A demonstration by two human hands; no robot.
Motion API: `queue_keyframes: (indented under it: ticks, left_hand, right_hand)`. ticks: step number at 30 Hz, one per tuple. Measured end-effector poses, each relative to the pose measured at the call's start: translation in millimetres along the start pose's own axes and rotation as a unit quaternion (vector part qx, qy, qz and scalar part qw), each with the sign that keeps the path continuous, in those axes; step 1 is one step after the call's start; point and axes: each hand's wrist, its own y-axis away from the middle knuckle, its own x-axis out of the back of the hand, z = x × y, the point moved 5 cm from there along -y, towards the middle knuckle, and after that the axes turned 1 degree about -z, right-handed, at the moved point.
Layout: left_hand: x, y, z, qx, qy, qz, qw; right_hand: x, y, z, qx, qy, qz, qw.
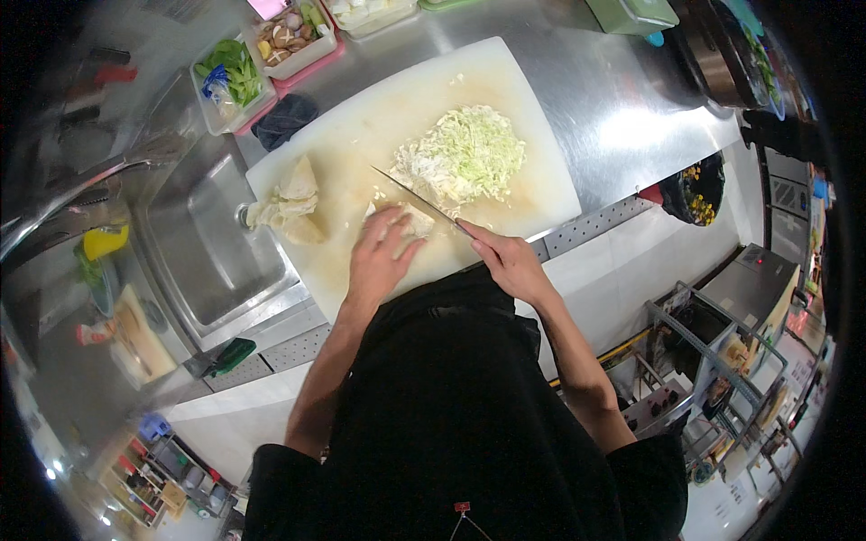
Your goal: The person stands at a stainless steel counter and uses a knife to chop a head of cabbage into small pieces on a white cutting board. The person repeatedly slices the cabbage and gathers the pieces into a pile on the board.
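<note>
My right hand [507, 260] grips a kitchen knife [423, 201] by its handle. The blade angles away to the upper left, close above a white cutting board [365, 135]. With spread, bent fingers, my left hand [380, 253] holds down a pale piece of cabbage [418, 222], partly hidden under those fingers. Beyond the blade lies a heap of finely shredded cabbage [473, 152], white on one side and pale green on the other. Further cabbage chunks [294, 206] sit at the board's left end, and small scraps are scattered over the surface.
A stainless steel sink [220, 230] adjoins the board on the left. A dark cloth [284, 120] lies behind it, near tubs of leafy greens [237, 74] and mushrooms [287, 40]. The steel counter [595, 101] extends right; a black-lined bin [693, 189] hangs past its front edge.
</note>
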Motion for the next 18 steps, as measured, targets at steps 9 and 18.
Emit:
queue_keyframes:
  ticks: [9,18]
  left_hand:
    - [-4.9,13.0,-77.4,0.408,0.042,0.035,0.911]
    - [-4.5,17.2,-93.6,0.361,0.014,0.051,0.931]
  right_hand:
    - [0.5,13.6,3.0,-0.037,-0.006,0.009,0.999]
    - [4.3,8.8,7.0,-0.058,0.010,0.001,0.998]
